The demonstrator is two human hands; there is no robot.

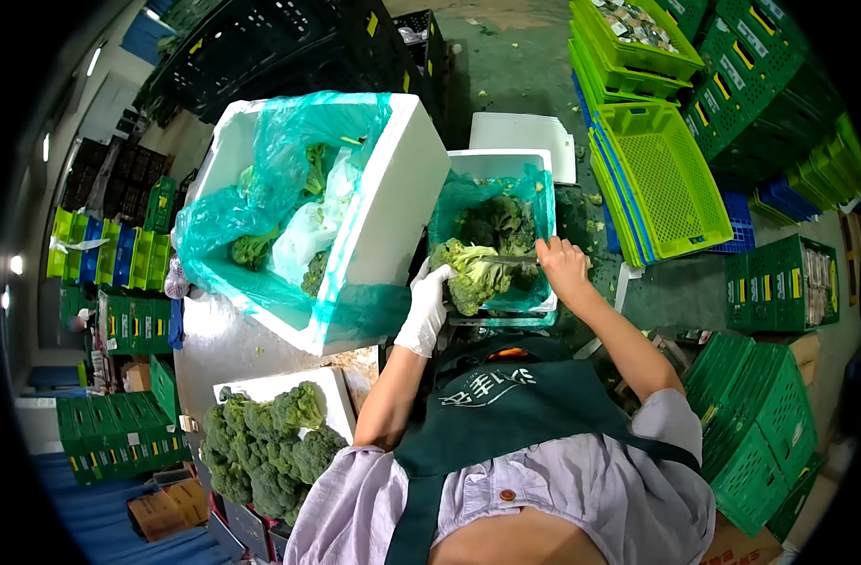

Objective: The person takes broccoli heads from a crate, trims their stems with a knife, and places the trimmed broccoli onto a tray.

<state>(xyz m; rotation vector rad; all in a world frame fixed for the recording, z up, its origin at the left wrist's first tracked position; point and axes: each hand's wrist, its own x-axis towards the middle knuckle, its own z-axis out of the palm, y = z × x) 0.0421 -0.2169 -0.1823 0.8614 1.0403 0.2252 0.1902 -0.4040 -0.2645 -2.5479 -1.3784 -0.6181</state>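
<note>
My left hand (425, 309), in a white glove, is closed around a head of broccoli (470, 281) with its cut stem side turned up. My bare right hand (564, 267) grips a knife (510, 259), whose blade lies against the broccoli's stalks. Both are above a white foam box (549, 193) lined with teal plastic, where darker broccoli florets (506, 221) lie. On the left, a larger foam box (419, 155) stands tilted toward me, with several broccoli heads (253, 249) inside its teal liner. The knife's handle is mostly hidden by my fingers.
A pile of broccoli (265, 443) sits on a white foam lid (334, 391) at lower left, on a metal table (204, 344). Lime green crates (670, 179) and dark green crates (750, 414) are stacked to the right. Black crates (289, 47) stand behind the large box.
</note>
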